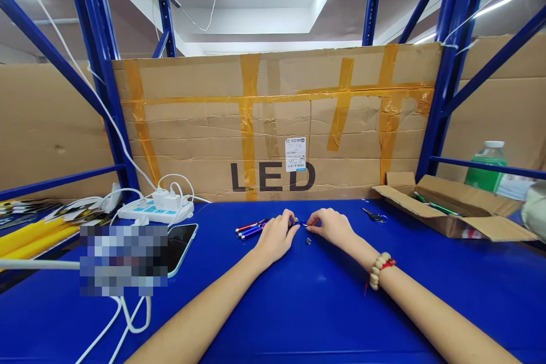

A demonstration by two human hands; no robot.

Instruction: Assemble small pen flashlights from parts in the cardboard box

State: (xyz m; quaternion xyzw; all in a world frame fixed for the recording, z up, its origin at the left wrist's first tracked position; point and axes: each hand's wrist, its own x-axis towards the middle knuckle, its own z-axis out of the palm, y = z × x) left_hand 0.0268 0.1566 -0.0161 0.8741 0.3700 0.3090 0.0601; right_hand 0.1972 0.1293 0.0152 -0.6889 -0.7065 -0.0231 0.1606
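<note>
My left hand (277, 237) is closed in a pinch, with a small silvery bit showing at its fingertips; what it belongs to is mostly hidden. Facing it, my right hand (331, 227) pinches a thin blue piece (303, 223), perhaps part of a pen, in the narrow gap between the hands. Just below this gap, a small metal part (308, 241) lies on the blue tabletop (324, 301). Beside my left hand are a red pen (249, 226) and blue pens (251, 232), partly covered by the fingers.
Keys (375, 216) lie right of my hands, before an open cardboard box (452, 222) holding green pens (435, 203). At left are a phone (183, 247), a power strip (149, 211) and white cables (136, 327). A cardboard sheet (205, 125) and blue posts (443, 68) bound the back.
</note>
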